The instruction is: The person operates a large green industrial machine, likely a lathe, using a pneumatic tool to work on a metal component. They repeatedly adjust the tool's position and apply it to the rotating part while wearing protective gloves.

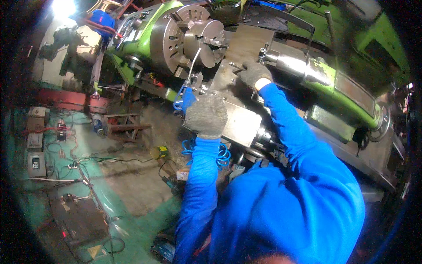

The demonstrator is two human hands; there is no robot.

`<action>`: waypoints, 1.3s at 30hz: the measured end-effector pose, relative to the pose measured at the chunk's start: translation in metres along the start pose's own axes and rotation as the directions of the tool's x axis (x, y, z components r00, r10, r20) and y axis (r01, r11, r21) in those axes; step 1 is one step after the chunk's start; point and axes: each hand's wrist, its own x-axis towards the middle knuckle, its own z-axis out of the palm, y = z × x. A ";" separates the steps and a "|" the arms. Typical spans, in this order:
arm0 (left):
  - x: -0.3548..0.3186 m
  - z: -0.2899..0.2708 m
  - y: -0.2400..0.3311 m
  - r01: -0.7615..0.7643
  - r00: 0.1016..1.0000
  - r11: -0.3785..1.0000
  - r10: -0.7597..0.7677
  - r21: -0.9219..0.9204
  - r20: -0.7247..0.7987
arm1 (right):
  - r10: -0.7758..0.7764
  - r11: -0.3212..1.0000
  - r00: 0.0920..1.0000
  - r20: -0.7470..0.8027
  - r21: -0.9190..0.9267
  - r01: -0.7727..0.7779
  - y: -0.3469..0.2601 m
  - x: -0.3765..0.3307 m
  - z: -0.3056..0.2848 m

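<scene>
My left hand (206, 116), in a dark grey work glove, is closed around a blue air blow gun (189, 97). The gun's thin metal nozzle (194, 64) points up toward the lathe chuck (203, 39). Below the wrist hangs a coiled blue air hose (224, 155). Farther right, my right hand (256, 75), also gloved, rests low over the lathe's metal slide (226, 79). Its fingers are curled beside a short metal bar (237, 67); whether they grip it is hidden. A workpiece end (215, 42) shows at the chuck's jaws.
The green tailstock (325, 72) with its handwheel (382, 123) stands at the right. A bright metal block (242, 125) lies nearest my body. On the floor at left are cables, a yellow can (159, 152), a metal stand (127, 127) and a dark box (79, 218).
</scene>
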 end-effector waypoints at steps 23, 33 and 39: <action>-0.006 0.005 0.000 -0.050 0.998 0.998 0.049 0.033 0.040 | -0.084 0.951 0.946 -0.314 0.257 0.169 0.068 0.032 0.083; 0.000 0.004 0.002 -0.060 0.998 0.997 0.060 0.041 -0.004 | -0.063 0.840 0.920 -0.387 0.477 0.258 0.068 0.015 0.079; 0.004 -0.007 0.007 0.032 0.999 0.999 -0.032 -0.014 0.028 | -0.022 -0.017 0.998 -0.050 0.999 0.050 0.073 -0.018 0.075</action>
